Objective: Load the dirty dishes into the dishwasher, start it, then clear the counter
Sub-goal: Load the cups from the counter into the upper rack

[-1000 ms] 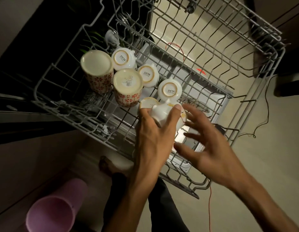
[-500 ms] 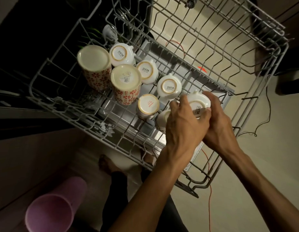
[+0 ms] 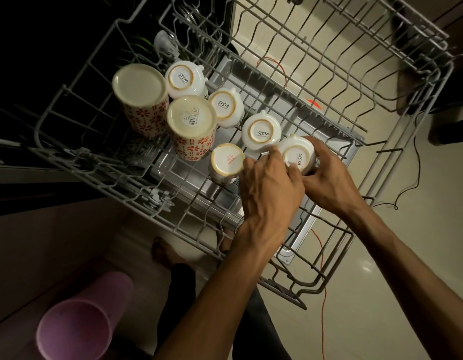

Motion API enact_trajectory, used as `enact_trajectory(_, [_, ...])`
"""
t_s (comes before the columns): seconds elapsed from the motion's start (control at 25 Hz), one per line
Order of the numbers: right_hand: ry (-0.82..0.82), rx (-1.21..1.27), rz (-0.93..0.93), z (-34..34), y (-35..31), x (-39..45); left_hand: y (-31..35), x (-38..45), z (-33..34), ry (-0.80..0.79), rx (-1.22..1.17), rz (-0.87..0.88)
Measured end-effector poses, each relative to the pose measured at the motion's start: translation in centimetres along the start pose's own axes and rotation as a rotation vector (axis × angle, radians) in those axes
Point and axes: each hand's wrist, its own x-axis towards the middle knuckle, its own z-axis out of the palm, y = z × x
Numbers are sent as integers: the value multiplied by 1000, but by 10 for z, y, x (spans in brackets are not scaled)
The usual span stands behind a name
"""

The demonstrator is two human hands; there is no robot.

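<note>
Right now the step in hand looks to be seating a small white cup (image 3: 297, 155) upside down in the upper rack (image 3: 336, 81) of the dishwasher, at the near right end of a row of like cups. The right hand (image 3: 326, 181) wraps its fingers round the cup's right side, and the left hand (image 3: 269, 193) steadies it from the left with curled fingertips on its rim and base, so both hands are grasping the same cup. To do this well, I judge the cup should be lowered until its mouth sits flat on the wires between the tines, its handle turned clear of the neighbouring cup (image 3: 261, 132), which it is already touching or just beside; letting go only once it no longer rocks would keep it from tipping onto the others. Whether it rests fully on the rack I cannot tell, since the hands hide its lower part. Counting outward: four white cups marked on the base, including the held one, run in a diagonal from far left to near right; two tall red-patterned mugs (image 3: 191, 128) stand inverted at the left; one smaller cup with red print on its base (image 3: 227, 159) sits just left of the left hand. That makes seven inverted vessels. A pink bin (image 3: 77, 331) stands on the floor at the near left, and a red cable (image 3: 323, 320) trails below the rack.
</note>
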Motion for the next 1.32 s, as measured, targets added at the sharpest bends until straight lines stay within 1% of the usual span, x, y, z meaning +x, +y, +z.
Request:
enact_trajectory(0.16, [7, -49, 16, -1, -2, 6, 2, 1, -2, 106, -54, 0])
enact_trajectory(0.24, [-9, -89, 25, 0, -2, 10, 1, 3, -1, 125, -53, 1])
enact_trajectory(0.4, [-40, -134, 36, 2, 4, 18, -3, 4, 5, 99, 0, 35])
enact_trajectory(0.6, [-25, -134, 46, 10, 11, 18, -8, 3, 7, 67, 11, 55])
enact_trajectory(0.76, [1, -152, 50, 13, 10, 10, -7, 1, 1, -3, 33, 74])
enact_trajectory(0.88, [56, -205, 60, 12, 6, 3, -9, -4, -6, -85, 58, 91])
enact_trajectory(0.96, [27, -220, 90, 7, 0, -1, -8, -15, -14, -97, 51, 90])
enact_trajectory(1.04, [-12, -240, 120, -3, -12, -10, -5, -27, -28, -62, 11, 99])
enact_trajectory(1.12, [-13, -226, 88, -16, -37, -26, -4, -45, -52, 27, -44, 102])
enact_trajectory(1.24, [1, -164, -57, -31, -94, -59, -3, -80, -98, 156, -173, 103])
enact_trajectory(1.32, [7, -167, -165, -36, -133, -79, -2, -103, -126, 222, -241, 89])
